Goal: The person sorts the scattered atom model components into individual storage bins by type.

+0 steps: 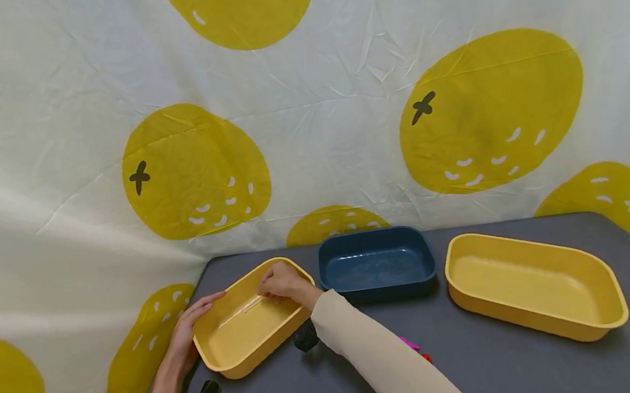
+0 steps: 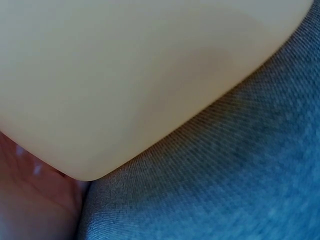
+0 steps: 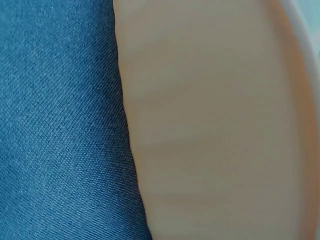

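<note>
A yellow rectangular tray [image 1: 238, 341] sits angled on the left of the table. My left hand [image 1: 187, 331] lies along its outer left side, the fingers fairly straight and reaching the rim. In the left wrist view, part of the palm [image 2: 35, 195] shows close against the tray's wall [image 2: 125, 100]. My right hand [image 1: 284, 281] reaches over the near right rim into this tray, with bent fingers pointing down toward its floor. Whatever may be between those fingertips is hidden. Beside them a thin pale line, a strip or a reflection, shows on the tray floor.
A dark blue tray [image 1: 380, 294] stands at the back middle, near the right forearm. Another yellow tray [image 1: 533, 321] is at the right. Small pink [image 1: 409, 343] and red [image 1: 427, 358] pieces peek out beside the right sleeve. A patterned curtain [image 1: 333, 149] hangs behind the dark table [image 1: 474, 360].
</note>
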Tool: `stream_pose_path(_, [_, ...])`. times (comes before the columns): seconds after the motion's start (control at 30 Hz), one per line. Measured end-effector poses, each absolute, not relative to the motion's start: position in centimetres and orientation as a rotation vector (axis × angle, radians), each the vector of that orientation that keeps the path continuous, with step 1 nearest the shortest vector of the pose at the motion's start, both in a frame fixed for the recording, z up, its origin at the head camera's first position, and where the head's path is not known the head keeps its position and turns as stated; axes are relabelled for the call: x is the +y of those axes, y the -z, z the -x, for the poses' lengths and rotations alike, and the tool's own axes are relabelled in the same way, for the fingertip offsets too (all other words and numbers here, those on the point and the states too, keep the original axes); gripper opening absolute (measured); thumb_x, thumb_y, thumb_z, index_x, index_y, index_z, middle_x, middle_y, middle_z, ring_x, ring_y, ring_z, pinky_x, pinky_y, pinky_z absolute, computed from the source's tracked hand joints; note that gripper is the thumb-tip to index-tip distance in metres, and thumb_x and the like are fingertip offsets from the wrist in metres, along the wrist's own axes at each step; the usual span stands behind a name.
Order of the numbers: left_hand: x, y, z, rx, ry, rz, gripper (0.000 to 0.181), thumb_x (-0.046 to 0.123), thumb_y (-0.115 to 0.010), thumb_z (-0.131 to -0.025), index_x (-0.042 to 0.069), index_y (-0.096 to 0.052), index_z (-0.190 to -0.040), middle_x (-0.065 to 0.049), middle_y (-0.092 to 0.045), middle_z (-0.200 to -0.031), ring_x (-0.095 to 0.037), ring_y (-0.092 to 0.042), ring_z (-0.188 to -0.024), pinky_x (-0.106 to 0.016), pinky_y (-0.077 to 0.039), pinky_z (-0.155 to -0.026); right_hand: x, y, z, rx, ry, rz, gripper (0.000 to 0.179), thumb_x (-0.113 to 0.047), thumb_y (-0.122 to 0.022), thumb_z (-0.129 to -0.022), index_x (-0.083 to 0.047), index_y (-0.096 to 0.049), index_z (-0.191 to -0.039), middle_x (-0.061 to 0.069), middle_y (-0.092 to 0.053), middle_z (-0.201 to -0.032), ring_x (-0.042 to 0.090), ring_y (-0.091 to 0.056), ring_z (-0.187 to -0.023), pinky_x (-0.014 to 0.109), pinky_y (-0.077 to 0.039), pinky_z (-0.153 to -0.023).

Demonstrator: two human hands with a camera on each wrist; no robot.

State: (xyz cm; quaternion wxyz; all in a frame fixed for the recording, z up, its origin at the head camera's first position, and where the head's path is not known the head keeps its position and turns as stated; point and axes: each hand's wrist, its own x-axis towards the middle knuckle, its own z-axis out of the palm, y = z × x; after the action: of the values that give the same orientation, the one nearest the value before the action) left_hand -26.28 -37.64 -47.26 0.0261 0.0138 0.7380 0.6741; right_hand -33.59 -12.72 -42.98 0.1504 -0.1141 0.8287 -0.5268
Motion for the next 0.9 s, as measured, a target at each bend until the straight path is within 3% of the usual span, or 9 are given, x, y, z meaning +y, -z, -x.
stream_pose_path(0.23, [-37.5, 47.0, 26.3, 2.252, -2.101, -0.075, 0.050, 0.028, -0.043, -0.112, -0.003, -0.049, -0.150, 0.019, -0.065, -0.132, 0.001, -0.060, -0.123, -0.015, -0.050, -0.100, -11.8, 41.7, 33.3, 2.257, 1.625, 0.440, 0.008, -0.007, -0.076, -0.089, 0.001, -0.079, -0.088, 0.012, -0.073, -0.080, 0.042, -0.074, -0.092, 0.047, -0.063, -0.083])
stream_pose_path(0.5, [-37.5, 47.1, 25.7, 2.277, -2.057, -0.049, 0.052, 0.031, -0.042, -0.112, -0.002, -0.047, -0.152, 0.021, -0.064, -0.133, 0.005, -0.058, -0.123, -0.013, -0.049, -0.100, -10.6, 39.9, 32.1, 2.249, 1.565, 0.584, 0.009, -0.013, -0.075, -0.093, -0.005, -0.080, -0.095, 0.005, -0.075, -0.092, 0.018, -0.072, -0.079, 0.036, -0.064, -0.078])
stream_pose_path(0.7, [-37.5, 47.2, 25.7, 2.275, -2.060, -0.050, 0.052, 0.031, -0.041, -0.112, -0.002, -0.048, -0.151, 0.021, -0.065, -0.133, 0.005, -0.059, -0.123, -0.013, -0.049, -0.100, -9.2, 38.0, 30.8, 2.256, 1.499, 0.688, 0.008, -0.013, -0.075, -0.094, -0.007, -0.080, -0.095, 0.006, -0.076, -0.092, 0.037, -0.074, -0.095, 0.036, -0.063, -0.077])
stream_pose_path(0.9, [-37.7, 47.1, 25.8, 2.250, -2.103, -0.097, 0.050, 0.027, -0.042, -0.112, -0.004, -0.048, -0.150, 0.021, -0.066, -0.132, 0.004, -0.060, -0.123, -0.014, -0.050, -0.100, -6.9, 36.6, 30.0, 2.232, 1.454, 0.825, 0.010, -0.015, -0.072, -0.097, -0.009, -0.080, -0.101, 0.006, -0.077, -0.099, 0.034, -0.074, -0.096, 0.032, -0.062, -0.076])
